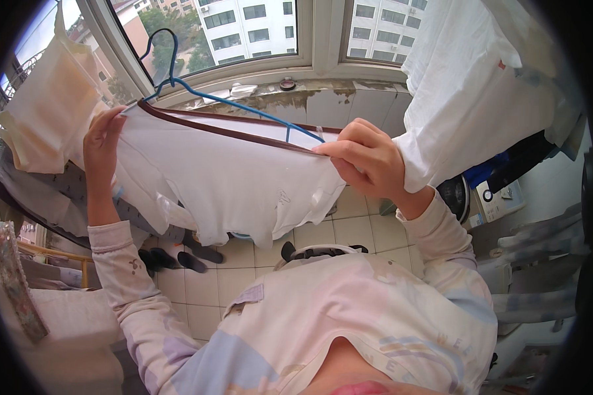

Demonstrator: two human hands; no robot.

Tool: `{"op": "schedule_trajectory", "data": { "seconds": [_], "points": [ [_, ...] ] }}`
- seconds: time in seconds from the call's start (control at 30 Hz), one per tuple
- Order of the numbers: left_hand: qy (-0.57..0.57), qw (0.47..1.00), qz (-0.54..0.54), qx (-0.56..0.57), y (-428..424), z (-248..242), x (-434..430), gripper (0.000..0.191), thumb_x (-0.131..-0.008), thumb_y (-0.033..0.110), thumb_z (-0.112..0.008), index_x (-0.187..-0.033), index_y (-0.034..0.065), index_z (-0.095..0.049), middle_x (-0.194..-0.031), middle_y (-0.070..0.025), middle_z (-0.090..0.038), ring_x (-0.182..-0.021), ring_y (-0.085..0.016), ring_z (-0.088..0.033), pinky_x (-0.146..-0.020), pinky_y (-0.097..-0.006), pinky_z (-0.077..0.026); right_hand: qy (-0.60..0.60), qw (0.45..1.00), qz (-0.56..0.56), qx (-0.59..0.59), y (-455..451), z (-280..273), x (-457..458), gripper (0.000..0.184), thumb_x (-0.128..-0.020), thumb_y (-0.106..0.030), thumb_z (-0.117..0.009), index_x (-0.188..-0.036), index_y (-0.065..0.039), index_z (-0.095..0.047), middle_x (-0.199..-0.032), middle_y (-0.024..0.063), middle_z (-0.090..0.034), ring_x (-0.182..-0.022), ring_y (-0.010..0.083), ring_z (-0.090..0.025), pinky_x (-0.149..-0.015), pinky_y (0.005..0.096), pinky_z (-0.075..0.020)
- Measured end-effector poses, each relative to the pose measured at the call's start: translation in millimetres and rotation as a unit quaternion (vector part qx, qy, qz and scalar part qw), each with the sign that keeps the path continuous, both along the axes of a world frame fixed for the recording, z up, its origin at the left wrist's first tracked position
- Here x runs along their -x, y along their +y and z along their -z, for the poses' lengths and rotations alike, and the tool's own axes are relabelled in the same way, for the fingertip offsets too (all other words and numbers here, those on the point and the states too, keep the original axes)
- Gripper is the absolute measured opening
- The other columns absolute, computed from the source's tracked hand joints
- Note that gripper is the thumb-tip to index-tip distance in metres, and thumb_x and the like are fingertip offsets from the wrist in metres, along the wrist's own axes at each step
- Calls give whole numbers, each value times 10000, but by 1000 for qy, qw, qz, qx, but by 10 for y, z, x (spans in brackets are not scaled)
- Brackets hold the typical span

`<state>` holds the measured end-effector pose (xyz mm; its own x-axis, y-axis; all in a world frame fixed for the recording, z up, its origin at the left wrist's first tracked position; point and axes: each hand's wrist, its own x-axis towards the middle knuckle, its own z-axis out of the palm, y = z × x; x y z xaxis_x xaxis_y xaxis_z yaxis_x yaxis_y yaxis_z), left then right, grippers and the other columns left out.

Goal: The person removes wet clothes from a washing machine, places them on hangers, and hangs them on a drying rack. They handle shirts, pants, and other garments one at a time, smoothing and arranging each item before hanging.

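Observation:
A white garment (232, 168) with a dark brown neckline or waistband edge is stretched between both hands. My left hand (104, 143) pinches its upper left corner between thumb and fingers. At the upper right, my right hand (370, 160) grips the brown edge. A blue clothes hanger (227, 102) sits partly inside the garment's opening, its hook up over the window; its right end reaches close to my right fingertips. The garment hangs down in folds, with a small printed mark low on its front.
Cream clothing (54, 108) hangs at the left and a white garment (474, 108) at the right. A windowsill (365, 85) with worn plaster runs ahead, holding a small round container (287, 85). Dark slippers (192, 261) lie on the tiled floor (237, 254).

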<state>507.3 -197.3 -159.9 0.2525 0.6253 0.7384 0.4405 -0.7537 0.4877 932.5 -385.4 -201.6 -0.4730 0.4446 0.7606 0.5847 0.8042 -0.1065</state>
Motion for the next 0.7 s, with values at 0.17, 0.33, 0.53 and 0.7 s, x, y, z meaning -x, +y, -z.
{"op": "schedule_trajectory", "data": {
  "seconds": [0.17, 0.33, 0.53, 0.7],
  "points": [
    [81, 994, -22, -63, -226, 95, -73, 188, -971, 160, -651, -1087, 32, -726, -853, -14, -597, -827, -102, -518, -764, -229, -418, -42, 998, -30, -27, 9, -350, 240, 242, -828, -41, -722, -1062, -100, -747, -1089, 77, -573, -948, 208, -579, -781, 308, -479],
    [-49, 998, 0, -28, -246, 309, -190, 207, -971, 175, -660, -1105, 29, -719, -830, -1, -567, -791, -95, -509, -731, -230, -418, 0, 999, 23, -23, -41, -397, 398, 515, -853, -247, -773, -1310, -87, -596, -1403, 143, -516, -1257, 286, -522, -1046, 396, -426],
    [-133, 987, 60, 60, -273, 315, -232, 163, -954, 91, -669, -1100, 56, -733, -896, 24, -599, -827, -61, -525, -759, -208, -432, 82, 987, 135, 17, 3, -67, 221, 523, -896, -25, -670, -1389, -82, -503, -1029, 154, -645, -798, 339, -627, -693, 354, -507],
    [-107, 987, 103, 58, -311, 275, -349, 175, -926, 57, -691, -1091, 77, -746, -960, 5, -655, -880, -73, -555, -800, -221, -440, 45, 980, 192, 7, -100, -188, 126, 279, -935, -23, -593, -1203, -70, -657, -866, 124, -636, -747, 313, -600, -661, 364, -487]
  ]
}}
